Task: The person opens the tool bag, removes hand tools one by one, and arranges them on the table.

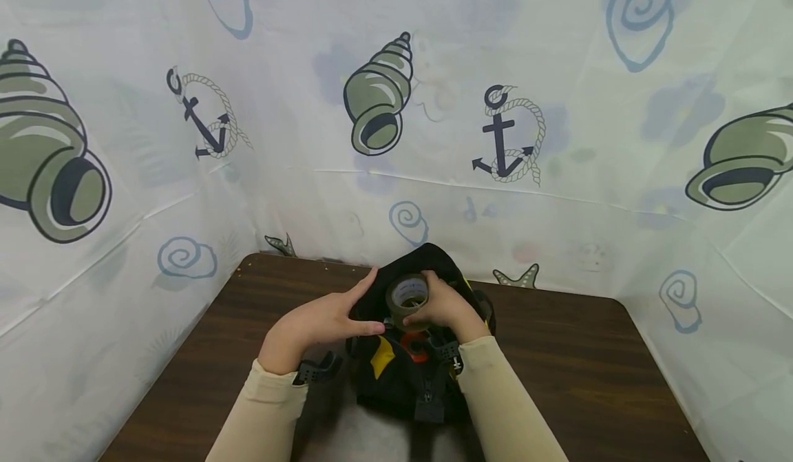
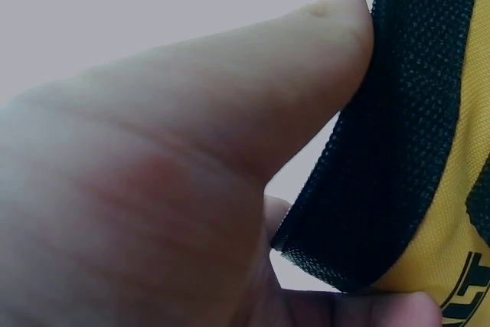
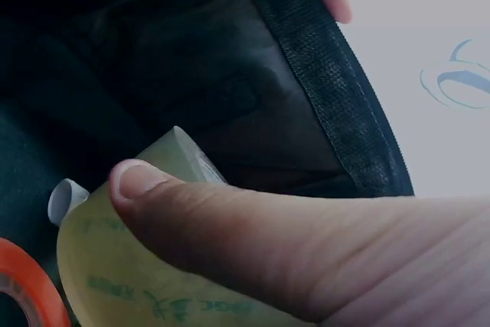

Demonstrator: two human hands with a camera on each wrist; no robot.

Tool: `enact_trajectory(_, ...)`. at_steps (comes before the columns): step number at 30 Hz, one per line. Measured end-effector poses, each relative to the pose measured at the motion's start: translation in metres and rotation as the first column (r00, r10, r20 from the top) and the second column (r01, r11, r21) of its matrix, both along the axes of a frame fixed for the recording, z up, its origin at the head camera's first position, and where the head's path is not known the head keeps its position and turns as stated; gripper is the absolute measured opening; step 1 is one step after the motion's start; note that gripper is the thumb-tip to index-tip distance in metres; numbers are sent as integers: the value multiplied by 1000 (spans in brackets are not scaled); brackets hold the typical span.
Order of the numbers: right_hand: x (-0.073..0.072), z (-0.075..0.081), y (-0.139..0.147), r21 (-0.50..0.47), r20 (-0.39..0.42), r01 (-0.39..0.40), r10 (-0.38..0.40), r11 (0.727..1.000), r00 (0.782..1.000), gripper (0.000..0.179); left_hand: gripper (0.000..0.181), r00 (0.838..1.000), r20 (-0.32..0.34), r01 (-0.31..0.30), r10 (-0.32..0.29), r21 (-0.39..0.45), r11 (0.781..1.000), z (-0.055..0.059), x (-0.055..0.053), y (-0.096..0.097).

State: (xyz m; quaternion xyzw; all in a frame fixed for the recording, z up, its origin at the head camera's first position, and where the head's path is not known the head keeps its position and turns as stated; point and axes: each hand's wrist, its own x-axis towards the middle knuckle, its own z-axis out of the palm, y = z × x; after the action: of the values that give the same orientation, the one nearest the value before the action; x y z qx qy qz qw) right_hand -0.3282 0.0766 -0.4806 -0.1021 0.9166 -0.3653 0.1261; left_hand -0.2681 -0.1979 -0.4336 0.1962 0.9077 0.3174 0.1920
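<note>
A black bag (image 1: 405, 396) with yellow panels stands unzipped on the table, its mouth open. My right hand (image 1: 447, 303) grips a roll of brown packing tape (image 1: 396, 308) at the bag's mouth. In the right wrist view, the thumb presses on the yellowish side of the tape roll (image 3: 153, 273), which bears green print. My left hand (image 1: 319, 324) is at the left side of the mouth, thumb and index finger straight and spread wide. Its thumb touches the black zip edge (image 2: 383, 135) in the left wrist view, and a fingertip lies by the yellow panel (image 2: 452, 212).
An orange ring (image 3: 34, 289) and a small white tube end (image 3: 67, 201) show beside the tape roll in the bag. The dark wooden table (image 1: 576, 365) extends to both sides. Behind it hangs a pale sheet (image 1: 446, 207) printed with shells and anchors.
</note>
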Motion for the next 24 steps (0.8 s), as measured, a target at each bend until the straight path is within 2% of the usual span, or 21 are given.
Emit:
enact_trajectory(4,-2,-5,2,-22,-48,12,-13,1000,999,113,113,1000,3,-5,5,-6,1000,-1,-1,0)
enact_trajectory(9,0,-3,3,-28,-74,-6,4,1000,997,113,113,1000,11,-14,14,-6,1000,-2,-1,1)
enact_trajectory(16,11,17,7,-20,-104,-61,59,998,993,114,113,1000,11,-12,12,-3,1000,-2,-1,1)
enact_trajectory(24,25,46,16,-42,-137,-74,68,996,988,119,113,1000,20,-20,20,-1,1000,-2,-1,2)
